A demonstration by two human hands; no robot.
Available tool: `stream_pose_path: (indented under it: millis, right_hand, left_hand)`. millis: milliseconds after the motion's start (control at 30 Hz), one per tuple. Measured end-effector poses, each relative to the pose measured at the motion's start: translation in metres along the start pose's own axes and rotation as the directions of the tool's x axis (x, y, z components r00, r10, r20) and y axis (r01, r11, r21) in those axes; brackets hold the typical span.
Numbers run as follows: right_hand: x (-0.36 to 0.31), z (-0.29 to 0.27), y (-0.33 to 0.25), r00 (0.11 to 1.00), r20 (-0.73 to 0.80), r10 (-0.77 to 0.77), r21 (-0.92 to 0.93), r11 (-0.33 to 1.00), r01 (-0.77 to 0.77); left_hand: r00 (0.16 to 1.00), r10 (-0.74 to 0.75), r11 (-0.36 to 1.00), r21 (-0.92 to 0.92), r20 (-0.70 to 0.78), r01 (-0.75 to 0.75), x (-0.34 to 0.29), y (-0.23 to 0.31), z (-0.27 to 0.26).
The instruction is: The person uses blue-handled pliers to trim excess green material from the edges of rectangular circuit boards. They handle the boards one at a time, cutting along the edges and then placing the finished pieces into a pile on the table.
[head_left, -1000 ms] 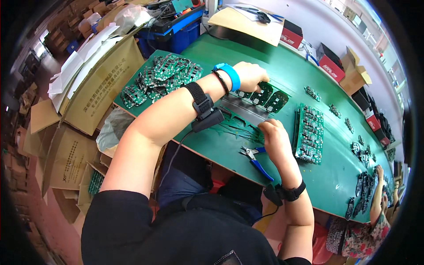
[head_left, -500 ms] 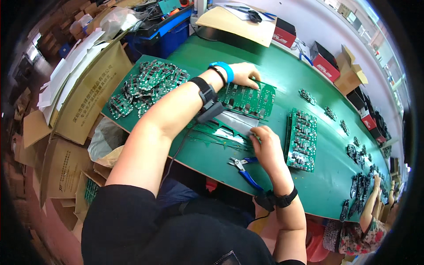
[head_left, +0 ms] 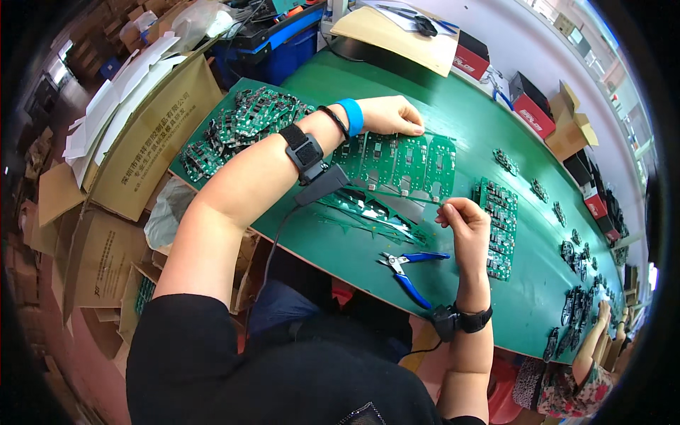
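Well left of our left grip, a tall brown cardboard carton (head_left: 152, 134) with dark print stands off the surface; flattened brown cartons (head_left: 99, 262) lie below it. Far beyond our right grip sit two red-and-black boxes (head_left: 473, 57) (head_left: 533, 108) and, perhaps, small open brown cartons (head_left: 570, 131).

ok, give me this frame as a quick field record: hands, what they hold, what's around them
left hand: fingers on the far edge of the green circuit board panel
right hand: pinching the panel's near right corner
panel: several joined boards in a row, held just above the green table
cutters: blue-handled cutters lying on the table, untouched, near the right hand
strips: green offcut strips under the left forearm
stacks: loose board pile at left; board stack at right
wrists: black strap on each, blue band on the left
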State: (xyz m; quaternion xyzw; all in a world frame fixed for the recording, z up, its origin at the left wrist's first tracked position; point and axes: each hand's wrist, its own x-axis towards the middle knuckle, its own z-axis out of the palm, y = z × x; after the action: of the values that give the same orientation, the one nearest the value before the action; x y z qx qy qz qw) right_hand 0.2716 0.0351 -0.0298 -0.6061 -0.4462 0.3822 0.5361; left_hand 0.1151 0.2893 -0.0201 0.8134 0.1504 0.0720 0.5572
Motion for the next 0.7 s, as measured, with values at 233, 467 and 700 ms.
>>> stream_pose_path:
  millis: [233, 467, 700]
  right_hand:
    - [-0.016, 0.001, -0.003, 0.997, -0.015, 0.081, -0.044, 0.996, -0.082]
    - [-0.024, -0.001, -0.007, 0.999, 0.051, 0.003, -0.565, 0.825, 0.027]
    - [-0.005, 0.011, -0.036, 0.763, 0.331, -0.555, -0.862, 0.152, 0.484]
  left_hand:
    - [0.983, 0.168, 0.981, 0.107, -0.075, -0.16, 0.002, -0.002, 0.001]
    - [0.92, 0.249, 0.925, 0.355, -0.301, -0.134, 0.008, 0.018, -0.018]
    - [0.993, -0.005, 0.999, -0.038, -0.121, 0.0, -0.002, 0.003, -0.009]
